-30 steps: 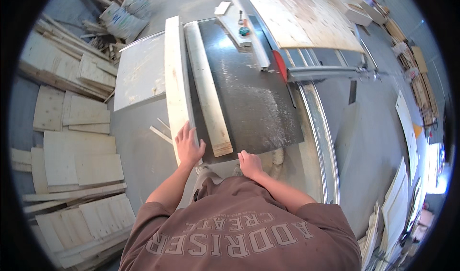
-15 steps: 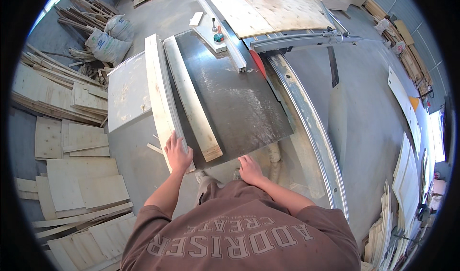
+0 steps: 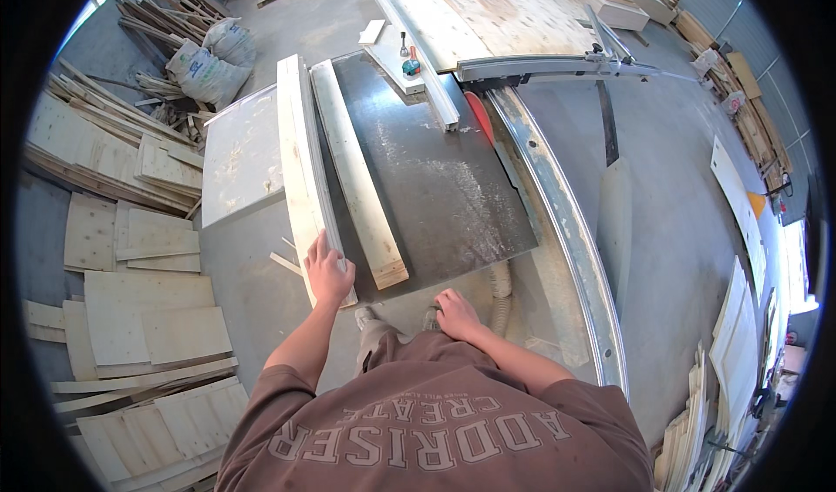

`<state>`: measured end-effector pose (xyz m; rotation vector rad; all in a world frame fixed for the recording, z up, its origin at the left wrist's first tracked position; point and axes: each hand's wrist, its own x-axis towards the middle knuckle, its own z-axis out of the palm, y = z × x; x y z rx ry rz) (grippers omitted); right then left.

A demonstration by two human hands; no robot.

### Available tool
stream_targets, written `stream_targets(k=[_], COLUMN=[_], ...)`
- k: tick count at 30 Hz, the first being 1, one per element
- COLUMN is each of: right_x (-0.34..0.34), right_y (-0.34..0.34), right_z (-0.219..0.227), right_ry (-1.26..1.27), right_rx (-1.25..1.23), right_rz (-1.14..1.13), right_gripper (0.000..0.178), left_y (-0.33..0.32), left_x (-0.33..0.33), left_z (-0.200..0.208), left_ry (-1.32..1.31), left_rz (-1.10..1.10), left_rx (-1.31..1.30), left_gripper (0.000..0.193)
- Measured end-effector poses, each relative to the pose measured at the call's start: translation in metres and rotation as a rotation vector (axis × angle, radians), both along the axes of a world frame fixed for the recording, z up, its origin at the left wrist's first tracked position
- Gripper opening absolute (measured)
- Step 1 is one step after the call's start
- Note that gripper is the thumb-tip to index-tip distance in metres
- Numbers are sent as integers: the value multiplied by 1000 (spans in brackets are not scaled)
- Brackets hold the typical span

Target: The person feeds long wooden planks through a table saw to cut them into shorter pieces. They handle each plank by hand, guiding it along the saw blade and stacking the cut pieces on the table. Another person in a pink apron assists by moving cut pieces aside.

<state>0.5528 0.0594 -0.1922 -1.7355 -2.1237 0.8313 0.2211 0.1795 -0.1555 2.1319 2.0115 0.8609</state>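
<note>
Honestly, not much has shifted in the last second: the right hand (image 3: pixel 457 315) has come a bit away from the near edge of the table (image 3: pixel 435 205), where its fingertips were right up against the edge, and now it hangs just clear of it, in front of the body. It's loosely curled; palm's turned away from me, so can't tell if there's anything in it. Left hand (image 3: pixel 329 274) hasn't left the stack (image 3: pixel 300 157) of long boards: half open, fingers lying on the top one, thumb out by the right side. Can't say if it's properly gripping or just resting. That stack runs along the table's left edge, near end about at the near left corner. The loose board (image 3: pixel 357 178) beside it hasn't budged, lying to the right with a thin dark strip of table between, its end just short of the near edge. The red guard (image 3: pixel 479 116) is well apart, over by the right edge. My read: boards are staying put, left hand's doing any steadying, right one's spare for now.
</note>
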Motion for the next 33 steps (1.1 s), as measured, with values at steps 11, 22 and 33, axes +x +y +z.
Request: stream_targets(k=[11,22,33], right_x=[-4,-20,-22], right_y=[-3,-5,11], right_z=[3,9,20], right_ry=[6,18,5], right_rx=[21,12,81], right_rz=[-19,-18,-88], right_gripper=[31,32,34], left_y=[1,1,-7], left_x=[-3,-15,-5], left_z=[1,3,19], left_ry=[-2,-7,58], left_rz=[-7,-7,-170], left_rx=[13,-13,66], left_gripper=[14,16,36])
